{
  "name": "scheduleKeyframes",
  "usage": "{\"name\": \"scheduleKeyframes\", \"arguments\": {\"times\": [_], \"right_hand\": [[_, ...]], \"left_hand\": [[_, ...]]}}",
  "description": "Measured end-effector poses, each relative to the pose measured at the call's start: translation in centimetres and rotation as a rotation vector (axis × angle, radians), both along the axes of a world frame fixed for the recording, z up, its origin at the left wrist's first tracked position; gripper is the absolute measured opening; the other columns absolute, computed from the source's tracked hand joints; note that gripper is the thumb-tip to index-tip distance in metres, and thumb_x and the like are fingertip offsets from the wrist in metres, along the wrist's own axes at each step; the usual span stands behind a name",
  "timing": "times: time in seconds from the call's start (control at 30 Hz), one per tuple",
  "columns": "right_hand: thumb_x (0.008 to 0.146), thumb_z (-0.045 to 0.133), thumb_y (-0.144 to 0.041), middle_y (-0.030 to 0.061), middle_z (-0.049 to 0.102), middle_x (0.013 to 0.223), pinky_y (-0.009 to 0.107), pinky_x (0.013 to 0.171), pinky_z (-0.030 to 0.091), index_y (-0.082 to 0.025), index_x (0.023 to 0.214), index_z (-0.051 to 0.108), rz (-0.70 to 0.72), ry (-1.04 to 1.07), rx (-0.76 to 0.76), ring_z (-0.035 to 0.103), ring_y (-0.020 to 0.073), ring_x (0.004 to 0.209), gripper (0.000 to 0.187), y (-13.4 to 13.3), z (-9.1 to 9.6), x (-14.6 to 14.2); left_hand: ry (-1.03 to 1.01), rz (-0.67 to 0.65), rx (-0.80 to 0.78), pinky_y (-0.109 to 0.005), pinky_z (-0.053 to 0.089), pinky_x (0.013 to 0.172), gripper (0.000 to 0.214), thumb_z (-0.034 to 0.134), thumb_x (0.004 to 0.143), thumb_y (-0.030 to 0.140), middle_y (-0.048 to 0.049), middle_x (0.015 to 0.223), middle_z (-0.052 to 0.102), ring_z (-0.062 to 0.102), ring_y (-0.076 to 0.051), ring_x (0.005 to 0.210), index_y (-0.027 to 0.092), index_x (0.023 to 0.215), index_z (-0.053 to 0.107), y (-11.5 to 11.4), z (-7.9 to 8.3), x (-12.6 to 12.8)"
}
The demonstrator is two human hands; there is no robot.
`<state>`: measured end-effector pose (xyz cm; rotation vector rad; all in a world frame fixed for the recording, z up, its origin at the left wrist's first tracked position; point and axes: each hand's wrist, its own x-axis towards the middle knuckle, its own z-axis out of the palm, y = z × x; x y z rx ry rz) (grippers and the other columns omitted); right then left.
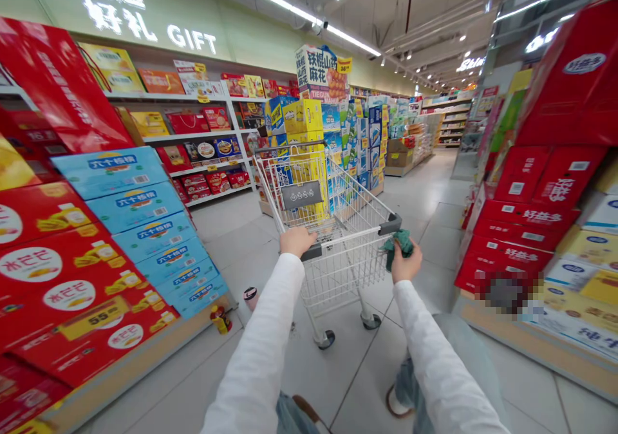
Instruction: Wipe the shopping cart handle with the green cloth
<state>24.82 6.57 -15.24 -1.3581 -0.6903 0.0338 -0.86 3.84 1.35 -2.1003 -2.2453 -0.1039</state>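
1. Two hands are seen; the left grip (298, 241) is closed over the near-left corner of the rim of one shopping cart (347, 257).
2. One green cloth (400, 247) is held bunched in the right grip (406, 261), between thumb and fingers, and lies at the tips of that grip.
3. Two dark corner pieces are counted on the near rim: one is partly covered by the left grip, the other (390, 224) is set just above and left of the right grip, beside the cloth.
4. One grey panel (302, 195) is mounted on the cart, beyond the left grip.
5. Two wheels (324, 339) are shown below and between the two grips, on the tiled floor (357, 382).
6. One pink cup (250, 299) is placed on the floor, lower left of the left grip.
7. Six light-blue cartons (154, 230) are stacked well to the left of the left grip.
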Motion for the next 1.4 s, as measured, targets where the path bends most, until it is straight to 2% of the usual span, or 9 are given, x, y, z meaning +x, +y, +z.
{"name": "scheduleKeyframes", "arguments": {"times": [0.1, 0.33, 0.5, 0.63, 0.73, 0.9, 1.2, 1.3, 1.4], "right_hand": [[0.074, 0.054, -0.047, 0.0143, 0.059, 0.106, 0.042, 0.092, 0.038, -0.013, 0.111, 0.058, 0.043, -0.008, 0.004, 0.052, 0.0270, 0.102, 0.050, -0.9, -0.5, -2.0], [0.079, 0.053, -0.041, 0.0126, 0.057, 0.111, 0.040, 0.093, 0.039, -0.016, 0.114, 0.058, 0.281, 0.029, 0.057, 0.051, 0.0243, 0.105, 0.044, -5.9, -1.6, -11.2], [0.079, 0.053, -0.027, 0.0091, 0.059, 0.106, 0.038, 0.091, 0.041, -0.019, 0.114, 0.059, 0.562, -0.022, 0.082, 0.054, 0.0221, 0.102, 0.037, -9.3, -1.6, -16.6], [0.073, 0.055, -0.015, 0.0040, 0.063, 0.098, 0.034, 0.084, 0.047, -0.025, 0.109, 0.064, 0.917, -0.119, 0.098, 0.059, 0.0206, 0.094, 0.039, -11.7, -1.9, -20.7], [0.070, 0.058, -0.013, 0.0021, 0.065, 0.094, 0.033, 0.081, 0.048, -0.027, 0.104, 0.067, 1.070, -0.128, 0.084, 0.061, 0.0205, 0.091, 0.038, -12.8, -2.6, -22.2], [0.074, 0.063, -0.030, 0.0074, 0.064, 0.107, 0.038, 0.091, 0.044, -0.021, 0.109, 0.063, 0.894, 0.010, 0.044, 0.058, 0.0226, 0.101, 0.036, -11.3, -3.4, -18.0], [0.068, 0.064, -0.045, 0.0131, 0.063, 0.106, 0.041, 0.090, 0.042, -0.012, 0.109, 0.058, 0.079, 0.130, 0.084, 0.057, 0.0254, 0.099, 0.053, -2.7, -1.2, -0.4], [0.068, 0.064, -0.045, 0.0133, 0.062, 0.107, 0.043, 0.091, 0.042, -0.012, 0.108, 0.059, 0.040, 0.111, 0.067, 0.056, 0.0264, 0.101, 0.053, -2.1, -0.7, 0.5], [0.070, 0.062, -0.046, 0.0134, 0.062, 0.108, 0.043, 0.093, 0.041, -0.013, 0.108, 0.059, 0.184, 0.069, 0.075, 0.056, 0.0259, 0.102, 0.050, -3.2, -0.9, -3.1]], "left_hand": [[-0.006, 0.004, -0.001, -0.035, 0.047, 0.083, 0.049, 0.033, 0.084, 0.048, -0.0136, 0.109, 0.067, 0.061, -0.027, 0.103, 0.020, 0.102, 0.069, 0.1, 0.0, 0.1], [-0.012, -0.001, 0.009, -0.036, 0.048, 0.081, 0.047, 0.035, 0.083, 0.047, -0.0137, 0.107, 0.068, 0.062, -0.027, 0.100, 0.019, 0.099, 0.070, -0.1, 0.1, -0.3], [-0.015, 0.005, 0.007, -0.036, 0.048, 0.081, 0.046, 0.035, 0.083, 0.046, -0.0140, 0.106, 0.067, 0.062, -0.028, 0.099, 0.019, 0.096, 0.070, -0.1, 0.1, -0.9], [-0.022, 0.014, 0.008, -0.035, 0.047, 0.081, 0.045, 0.036, 0.083, 0.046, -0.0140, 0.105, 0.068, 0.062, -0.027, 0.099, 0.019, 0.095, 0.070, -0.1, 0.1, -1.2], [-0.031, 0.010, 0.009, -0.034, 0.047, 0.081, 0.045, 0.036, 0.083, 0.046, -0.0136, 0.104, 0.068, 0.062, -0.027, 0.099, 0.019, 0.094, 0.071, -0.3, 0.0, -1.2], [-0.032, 0.000, 0.007, -0.034, 0.047, 0.081, 0.044, 0.037, 0.083, 0.045, -0.0132, 0.105, 0.068, 0.062, -0.027, 0.099, 0.020, 0.093, 0.071, -0.6, 0.0, -1.1], [-0.042, -0.007, 0.000, -0.035, 0.048, 0.080, 0.043, 0.037, 0.083, 0.045, -0.0133, 0.105, 0.068, 0.062, -0.028, 0.099, 0.020, 0.092, 0.071, -0.6, 0.2, -1.2], [-0.051, -0.001, -0.001, -0.036, 0.047, 0.081, 0.044, 0.037, 0.082, 0.046, -0.0135, 0.106, 0.067, 0.062, -0.029, 0.100, 0.020, 0.094, 0.071, -0.5, 0.2, -1.2], [-0.047, 0.003, 0.000, -0.036, 0.047, 0.081, 0.044, 0.037, 0.082, 0.047, -0.0132, 0.106, 0.067, 0.061, -0.029, 0.101, 0.021, 0.094, 0.070, -0.5, 0.3, -1.1]]}}
